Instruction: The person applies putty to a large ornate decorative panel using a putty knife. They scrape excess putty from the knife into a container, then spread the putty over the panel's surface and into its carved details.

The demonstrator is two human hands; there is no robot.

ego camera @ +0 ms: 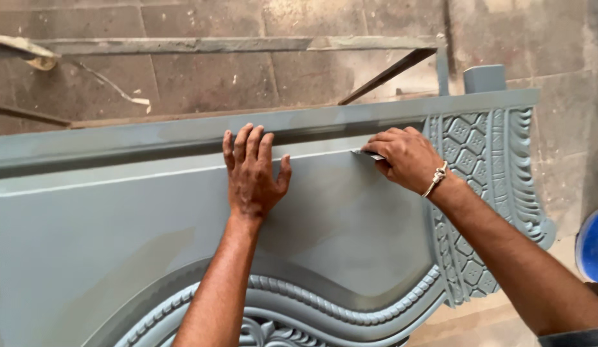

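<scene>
A large grey-painted carved wooden panel (106, 218) fills the head view, with a raised top rail and carved rope and lattice trim. My left hand (252, 172) lies flat on the panel just below the rail, fingers spread upward. My right hand (403, 156) pinches a small thin blade-like tool (368, 154) against the pale seam line under the rail. The tool's tip points left. A metal bracelet sits on my right wrist.
A carved lattice post (479, 186) forms the panel's right end. Behind the panel stands a metal frame (234, 44) on a dusty concrete floor. A blue round object (593, 247) shows at the right edge.
</scene>
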